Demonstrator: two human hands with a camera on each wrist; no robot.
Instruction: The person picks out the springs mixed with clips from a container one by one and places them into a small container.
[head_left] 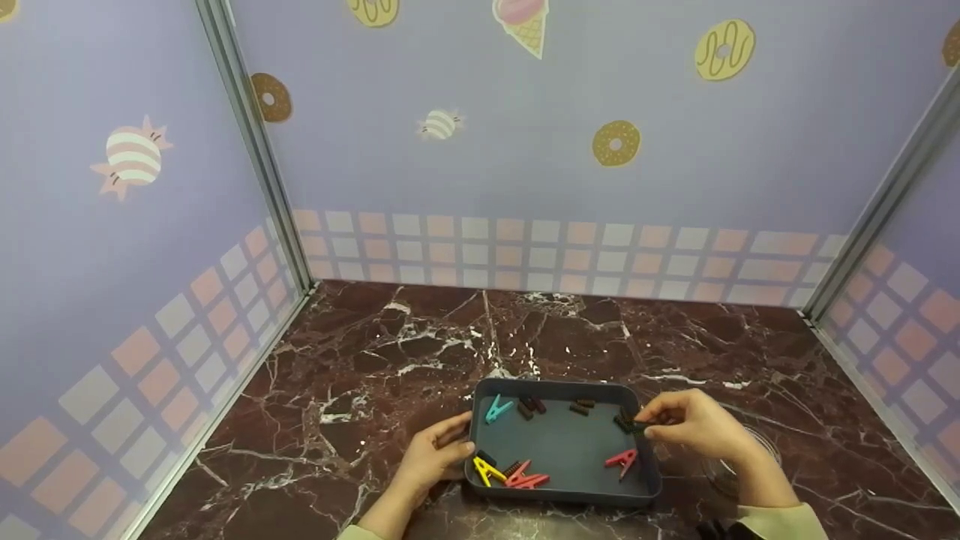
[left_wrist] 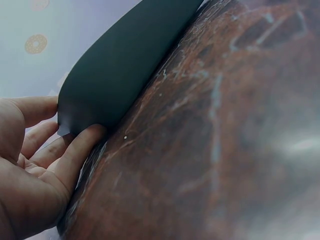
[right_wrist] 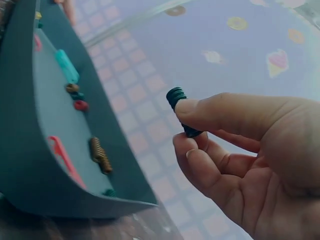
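Note:
A dark grey tray [head_left: 566, 442] holds small ridged cylinders and coloured clips. My left hand [head_left: 431, 457] grips the tray at its left side; the left wrist view shows the thumb [left_wrist: 92, 135] against the outer wall. Over the tray's right edge, my right hand [head_left: 694, 427] pinches a small dark green ridged cylinder [right_wrist: 176, 95] between thumb and fingers. Near that hand lie more dark ridged cylinders [head_left: 622, 424] and a red clip [head_left: 622, 459]. A turquoise clip [head_left: 498, 409] sits at the back left, with a yellow clip [head_left: 487, 470] and red clips [head_left: 527, 478] at the front left.
Brown ridged cylinders [head_left: 581, 407] lie along the tray's back wall. A clear round container [head_left: 766, 442] stands right of the tray, partly hidden by my right forearm. Patterned panels [head_left: 465, 172] enclose the marbled table [head_left: 390, 352] at the back and sides.

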